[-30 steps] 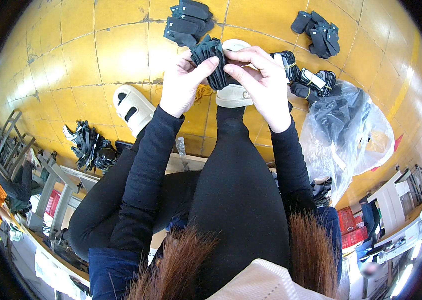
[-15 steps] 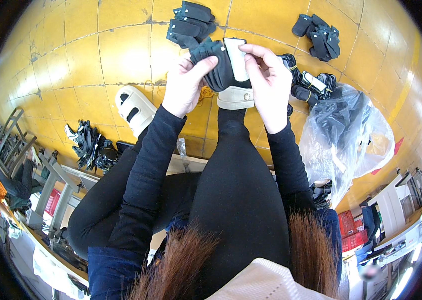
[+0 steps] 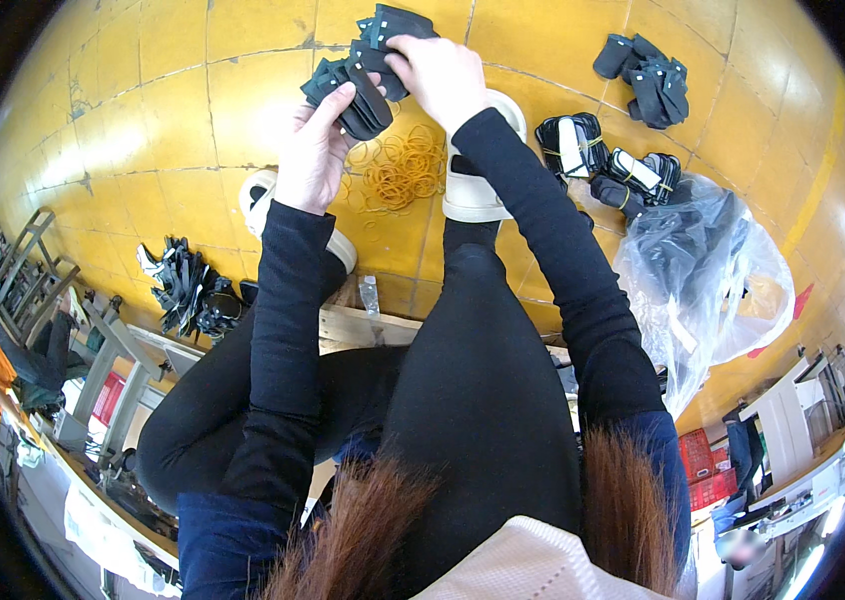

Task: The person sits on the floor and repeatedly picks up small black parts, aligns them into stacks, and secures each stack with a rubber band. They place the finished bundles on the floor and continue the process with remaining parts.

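Note:
My left hand [image 3: 312,165] is closed on a fanned stack of dark tongue-shaped fabric pieces [image 3: 367,116], with the thumb across their top. Up and to the right, my right hand [image 3: 446,82] reaches down to a loose pile of similar dark pieces [image 3: 398,22] on the floor. Its thumb and forefinger are pinched at the pile's near edge, on a piece there. Small pale tags show on some of the pieces. Yellow rubber bands [image 3: 405,172] lie in a loose heap below my hands, beside my right shoe [image 3: 476,195].
Banded bundles of black and white pieces [image 3: 573,145] lie right of my right shoe, beside a clear plastic bag [image 3: 708,290]. Another dark pile [image 3: 650,85] is farther off at the right. Black strips [image 3: 188,290] lie on the yellow tiled floor at left.
The white-faced piece is gone from my right hand, which has moved up and left to the floor pile. My left hand has shifted left with its stack. The rubber bands are now uncovered.

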